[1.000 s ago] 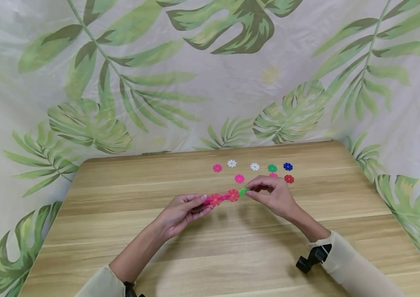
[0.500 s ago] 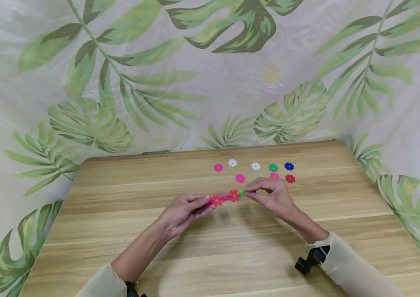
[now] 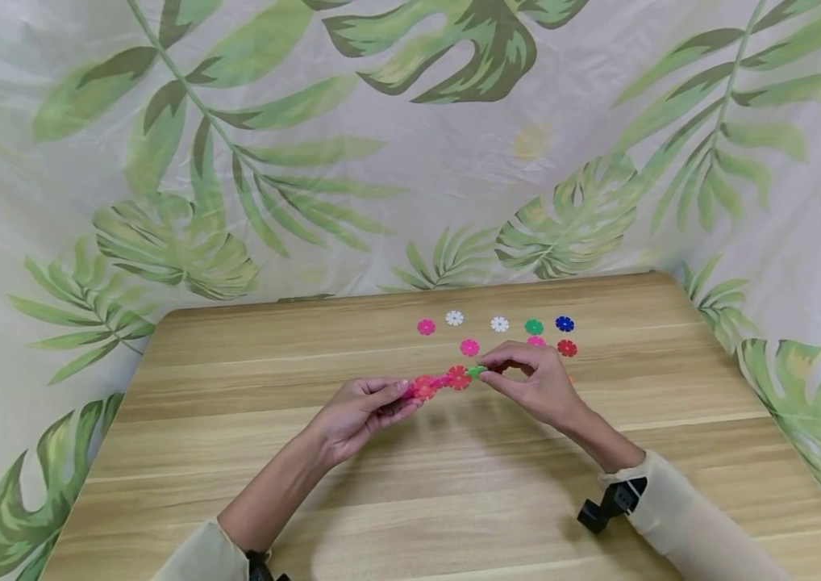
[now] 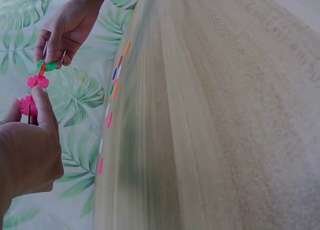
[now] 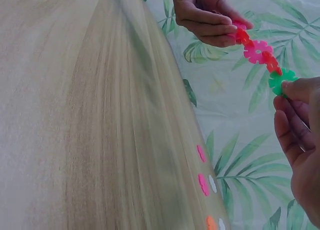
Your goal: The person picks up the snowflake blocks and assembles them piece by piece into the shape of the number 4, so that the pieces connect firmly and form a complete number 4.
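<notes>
Both hands hold a short chain of slotted, flower-shaped plastic discs above the table. My left hand (image 3: 363, 420) pinches its left end between thumb and fingers, at a pink disc (image 4: 27, 106). Red discs (image 3: 459, 378) alternate with pink ones, and another pink disc (image 5: 257, 52) sits mid-chain. At the right end, my right hand (image 3: 537, 386) pinches a green disc (image 5: 282, 81) between thumb and fingertips. That green disc meets the last red disc (image 5: 271, 63) edge to edge, set crosswise to it. Fingers partly cover both ends of the chain.
Loose discs lie on the wooden table (image 3: 236, 452) beyond the hands: pink (image 3: 426, 327), white (image 3: 500, 323), green (image 3: 534, 327), blue (image 3: 564, 323) and red (image 3: 566, 348). My right hand partly hides an orange one. A leaf-patterned cloth (image 3: 294, 161) hangs behind the table.
The green disc has shifted and tilted slightly in the right fingers against the red disc. Both hands stay in nearly the same place, and the left keeps its hold.
</notes>
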`<state>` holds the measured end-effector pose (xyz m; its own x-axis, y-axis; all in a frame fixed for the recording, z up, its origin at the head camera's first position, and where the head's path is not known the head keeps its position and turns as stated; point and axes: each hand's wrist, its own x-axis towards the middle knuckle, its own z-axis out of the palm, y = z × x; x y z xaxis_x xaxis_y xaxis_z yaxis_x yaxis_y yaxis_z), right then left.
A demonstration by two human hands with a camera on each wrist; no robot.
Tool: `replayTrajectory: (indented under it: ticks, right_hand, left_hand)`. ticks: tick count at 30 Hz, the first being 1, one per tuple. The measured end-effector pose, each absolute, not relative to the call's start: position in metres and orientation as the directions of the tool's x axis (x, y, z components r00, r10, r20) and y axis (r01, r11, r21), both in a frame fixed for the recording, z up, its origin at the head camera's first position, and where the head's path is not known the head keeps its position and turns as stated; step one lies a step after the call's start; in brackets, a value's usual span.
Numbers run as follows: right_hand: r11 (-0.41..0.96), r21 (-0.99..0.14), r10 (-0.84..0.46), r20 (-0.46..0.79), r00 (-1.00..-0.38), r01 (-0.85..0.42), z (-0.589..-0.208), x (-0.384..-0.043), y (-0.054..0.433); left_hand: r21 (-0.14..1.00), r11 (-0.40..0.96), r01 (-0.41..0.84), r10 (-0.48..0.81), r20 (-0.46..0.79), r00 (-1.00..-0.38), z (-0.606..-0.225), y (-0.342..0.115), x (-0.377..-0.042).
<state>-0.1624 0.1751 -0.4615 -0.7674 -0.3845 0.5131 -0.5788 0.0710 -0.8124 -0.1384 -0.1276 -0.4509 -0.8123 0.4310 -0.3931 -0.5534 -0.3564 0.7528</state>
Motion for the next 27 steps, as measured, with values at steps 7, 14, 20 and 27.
replayTrajectory:
  ticks: [7,14,20,27]
  right_hand:
    - [0.128,-0.809,-0.402,0.487,-0.775,-0.574,-0.463,-0.164,0.183]
    - [0.156,-0.805,-0.409,0.474,-0.779,-0.572,-0.466,-0.166,0.198]
    - [0.223,-0.782,-0.431,0.457,-0.778,-0.582,-0.47,-0.169,0.213]
    - [0.338,-0.738,-0.442,0.423,-0.791,-0.583,-0.474,-0.172,0.234]
  left_hand:
    - [0.735,-0.387,-0.557,0.444,-0.381,-0.811,-0.451,-0.13,-0.137]
    - [0.731,-0.405,-0.55,0.445,-0.367,-0.817,-0.452,-0.134,-0.135]
    - [0.73,-0.404,-0.551,0.447,-0.368,-0.815,-0.452,-0.136,-0.135]
    - [0.733,-0.395,-0.555,0.455,-0.369,-0.811,-0.452,-0.139,-0.136]
